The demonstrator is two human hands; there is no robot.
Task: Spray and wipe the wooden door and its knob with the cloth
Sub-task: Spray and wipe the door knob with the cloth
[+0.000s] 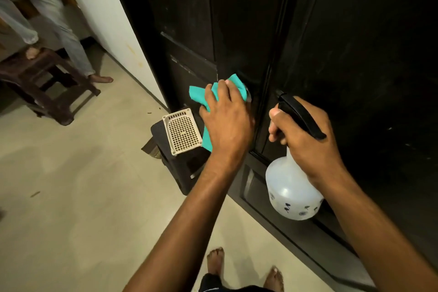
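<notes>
just one cam here, head-mounted, wide angle, tilted forward and down. It sits close to the door (237,19), both forearms reaching in from the bottom edge, floor (71,185) spreading left, own feet right below.

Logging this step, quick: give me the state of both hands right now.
Left hand: fingers curled over the teal cloth, pressing it on the dark door.
Right hand: grips the spray bottle by its neck.
</notes>
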